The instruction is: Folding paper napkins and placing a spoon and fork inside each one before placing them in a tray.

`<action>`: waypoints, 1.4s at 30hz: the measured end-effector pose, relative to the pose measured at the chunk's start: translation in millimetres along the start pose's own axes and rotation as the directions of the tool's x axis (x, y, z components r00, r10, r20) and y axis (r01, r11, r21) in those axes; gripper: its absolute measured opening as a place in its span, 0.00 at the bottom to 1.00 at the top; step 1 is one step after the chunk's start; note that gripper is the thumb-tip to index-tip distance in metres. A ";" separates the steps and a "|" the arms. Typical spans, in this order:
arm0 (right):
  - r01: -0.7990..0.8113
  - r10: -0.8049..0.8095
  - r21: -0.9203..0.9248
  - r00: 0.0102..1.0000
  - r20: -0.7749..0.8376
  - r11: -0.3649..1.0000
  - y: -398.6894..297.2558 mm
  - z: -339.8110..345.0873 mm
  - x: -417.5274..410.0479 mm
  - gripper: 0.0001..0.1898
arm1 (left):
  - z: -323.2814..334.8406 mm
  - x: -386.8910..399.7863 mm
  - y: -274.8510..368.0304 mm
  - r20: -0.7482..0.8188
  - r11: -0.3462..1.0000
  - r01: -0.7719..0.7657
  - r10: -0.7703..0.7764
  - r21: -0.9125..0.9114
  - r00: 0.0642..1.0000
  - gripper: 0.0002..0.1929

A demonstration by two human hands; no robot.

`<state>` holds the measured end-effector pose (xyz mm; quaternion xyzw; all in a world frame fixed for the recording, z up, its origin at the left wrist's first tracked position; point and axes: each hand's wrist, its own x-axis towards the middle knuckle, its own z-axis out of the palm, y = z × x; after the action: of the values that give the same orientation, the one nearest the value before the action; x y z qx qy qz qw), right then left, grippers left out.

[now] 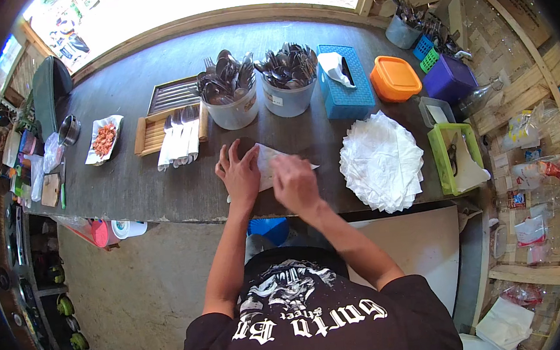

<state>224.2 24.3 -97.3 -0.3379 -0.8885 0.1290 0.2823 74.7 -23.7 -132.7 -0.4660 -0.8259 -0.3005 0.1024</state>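
On the dark tabletop before me lies a white paper napkin, folded to a pointed shape. My left hand holds its left side, thumb and index finger close together at the upper corner and the other fingers spread. Blurred by motion, my right hand is over the napkin's right part with its fingers curled. Whether it grips anything is not clear. To the right lies a round, fanned pile of white napkins. Several napkin-wrapped cutlery sets rest on a bamboo tray at the left.
Two plastic tubs, left and right, hold spoons and forks. Beside them are a blue tissue box, an orange lidded container and a green basket with scissors. Farther left, a paper-lined dish holds reddish food pieces.
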 end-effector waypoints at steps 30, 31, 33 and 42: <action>0.082 -0.098 0.143 0.989 0.114 0.986 21.2 2.5 -35.1 0.24 | -52.4 -90.2 9.9 0.199 0.999 -0.027 0.021 0.028 0.980 0.31; 0.090 -0.102 0.094 0.987 0.125 0.991 21.9 1.1 -35.9 0.24 | -52.9 -89.9 9.9 0.203 0.999 -0.032 0.024 0.034 0.979 0.31; 0.040 -0.051 0.069 0.987 0.152 0.997 24.9 -4.1 -36.6 0.26 | -53.4 -89.7 10.0 0.203 0.999 -0.038 0.029 0.040 0.979 0.32; 0.019 -0.010 -0.045 0.981 0.192 0.999 16.6 -7.1 -12.7 0.28 | -47.2 -62.2 21.1 0.162 0.998 0.016 -0.026 0.063 0.987 0.27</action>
<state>244.8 28.3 -103.8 -0.3239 -0.9168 0.1383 0.1885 120.9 -87.6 -114.6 -0.4769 -0.8452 -0.2370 0.0459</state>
